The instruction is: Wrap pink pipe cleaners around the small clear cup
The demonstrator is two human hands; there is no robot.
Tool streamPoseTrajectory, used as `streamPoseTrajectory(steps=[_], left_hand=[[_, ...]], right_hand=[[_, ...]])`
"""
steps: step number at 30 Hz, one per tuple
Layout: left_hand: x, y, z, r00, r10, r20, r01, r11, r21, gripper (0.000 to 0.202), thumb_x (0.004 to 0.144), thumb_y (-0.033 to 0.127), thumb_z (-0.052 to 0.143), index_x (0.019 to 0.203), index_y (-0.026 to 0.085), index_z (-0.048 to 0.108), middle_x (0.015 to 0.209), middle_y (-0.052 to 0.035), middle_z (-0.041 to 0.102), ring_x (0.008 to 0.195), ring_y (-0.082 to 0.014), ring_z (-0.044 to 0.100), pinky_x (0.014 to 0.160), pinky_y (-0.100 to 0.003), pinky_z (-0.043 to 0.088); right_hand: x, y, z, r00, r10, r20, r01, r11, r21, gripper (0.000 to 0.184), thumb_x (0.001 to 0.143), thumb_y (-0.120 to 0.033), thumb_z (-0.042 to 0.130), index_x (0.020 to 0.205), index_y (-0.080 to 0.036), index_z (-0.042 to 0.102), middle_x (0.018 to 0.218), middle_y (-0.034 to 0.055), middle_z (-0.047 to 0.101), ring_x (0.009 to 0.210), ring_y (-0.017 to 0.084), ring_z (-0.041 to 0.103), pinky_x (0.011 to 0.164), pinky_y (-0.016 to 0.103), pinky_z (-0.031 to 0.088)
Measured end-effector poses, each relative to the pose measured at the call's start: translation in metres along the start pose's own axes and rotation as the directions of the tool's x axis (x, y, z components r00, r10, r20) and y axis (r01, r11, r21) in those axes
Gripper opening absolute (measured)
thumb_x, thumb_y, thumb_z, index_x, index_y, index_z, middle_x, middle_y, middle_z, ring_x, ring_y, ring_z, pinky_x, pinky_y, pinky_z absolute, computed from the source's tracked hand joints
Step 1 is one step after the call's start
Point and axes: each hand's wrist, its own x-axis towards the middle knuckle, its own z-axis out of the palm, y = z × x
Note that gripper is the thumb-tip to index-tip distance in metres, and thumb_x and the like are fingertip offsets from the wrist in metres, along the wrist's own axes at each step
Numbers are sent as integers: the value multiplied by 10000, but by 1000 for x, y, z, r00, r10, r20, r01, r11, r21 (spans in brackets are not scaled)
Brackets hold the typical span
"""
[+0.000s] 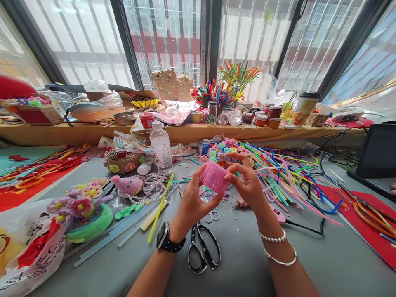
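Observation:
A small pink fuzzy cylinder [214, 177], seemingly wound from chenille stems, is held up above the middle of the table. My left hand [196, 197] grips it from the left and below, thumb under it and fingers at its left side. At its right edge, my right hand [246, 183] pinches with thumb and fingertips. Black-handled scissors [204, 247] lie on the table below my hands, and a smaller pair of scissors [211, 216] lies just behind them. To the right of my right hand is a pink glue gun [278, 215], partly hidden by my wrist.
Loose chenille stems [278, 173] spread across the right. Left are a green flower-topped piece [89, 225], glue sticks [102, 247], a pink bird-like figure [127, 185], bead strings [154, 185] and a bottle [161, 148]. A crowded ledge [179, 134] runs behind; a dark screen [379, 152] stands right.

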Motion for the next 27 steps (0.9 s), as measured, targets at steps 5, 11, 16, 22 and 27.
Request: streamPoseTrajectory(steps=[5, 11, 16, 22, 27], left_hand=[[-5, -7, 1, 943, 234, -238, -209, 970, 125, 822, 667, 223, 703, 1348, 213, 243, 1299, -160, 455, 1182, -288, 482, 954, -459, 437], [-8, -14, 2, 861, 385, -334, -374, 922, 97, 882, 618, 266, 746, 1350, 228, 255, 1292, -151, 471, 1131, -290, 532, 936, -473, 448], [-6, -10, -1, 827, 431, -360, -388, 902, 189, 884, 603, 330, 763, 1338, 190, 293, 1234, -154, 522, 1151, -299, 515, 938, -440, 450], [-6, -4, -5, 818, 430, -383, -336, 896, 289, 840, 588, 439, 736, 1298, 190, 363, 1209, -144, 546, 1116, -288, 528, 915, -446, 463], [-6, -4, -6, 815, 415, -404, -279, 893, 353, 784, 602, 442, 722, 1280, 234, 389, 1178, -109, 556, 1088, -282, 544, 910, -465, 462]], right_hand=[[0, 5, -1, 999, -40, 17, 35, 971, 236, 537, 712, -646, 552, 1109, -284, 540, 1241, 78, 459, 1202, 258, 417, 971, 428, 400], [-2, -5, 4, 955, -152, 256, 111, 980, 168, 798, 590, -626, 682, 1281, -300, 450, 1335, 78, 423, 1269, 288, 352, 1049, 473, 325], [-4, -14, 8, 955, -193, 227, 173, 979, 104, 726, 626, -556, 700, 1262, -307, 457, 1327, 69, 423, 1255, 279, 366, 1050, 489, 320], [-8, -26, 6, 948, -260, 185, 276, 959, -66, 635, 671, -394, 704, 1247, -305, 451, 1315, 58, 418, 1240, 267, 366, 1043, 475, 322], [-9, -32, 6, 939, -285, 194, 311, 943, -118, 624, 686, -399, 697, 1250, -291, 453, 1307, 65, 417, 1243, 264, 358, 1045, 464, 320]])
